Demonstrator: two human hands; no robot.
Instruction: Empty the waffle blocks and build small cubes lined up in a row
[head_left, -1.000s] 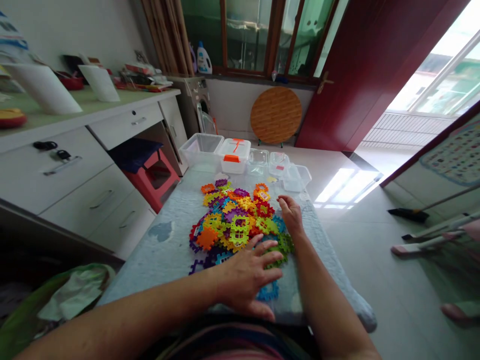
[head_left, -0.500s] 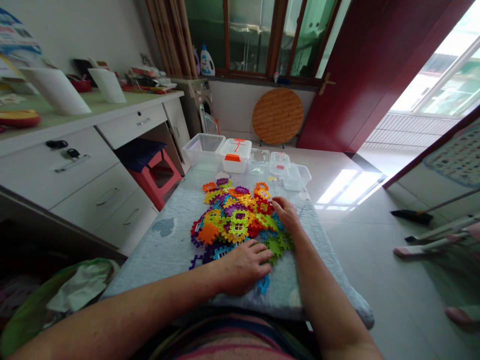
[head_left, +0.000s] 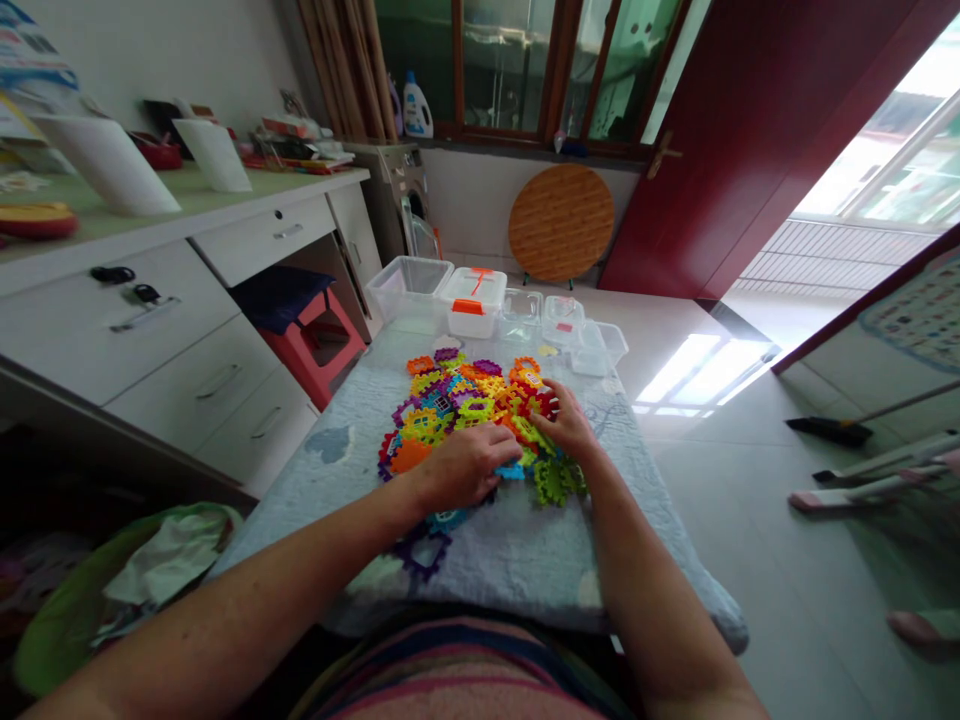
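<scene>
A heap of colourful toothed plastic building pieces point(head_left: 427, 425) lies on the cloth-covered table. My left hand point(head_left: 469, 468) is over the near side of the heap, with fingers bent and closed on a light blue piece point(head_left: 511, 471) at the fingertips. At the heap's right side is my right hand point(head_left: 571, 425), thumb and fingers apart around a red piece point(head_left: 546, 403) and touching the pile; no firm grip shows. Green pieces point(head_left: 555, 482) lie just below that hand. A purple piece point(head_left: 424, 553) rests at the heap's near edge.
Along the table's far edge stand a large clear bin point(head_left: 409, 290), a clear box with orange latches point(head_left: 474, 305) and several smaller clear containers point(head_left: 521, 315). Left of the table are a pink stool point(head_left: 322, 350) and a drawer cabinet point(head_left: 187, 350). A green basket point(head_left: 135, 590) stands lower left.
My left hand has moved up and forward, and a blue piece that lay near it is now at its fingertips. My right hand has spread its thumb and fingers around the red piece.
</scene>
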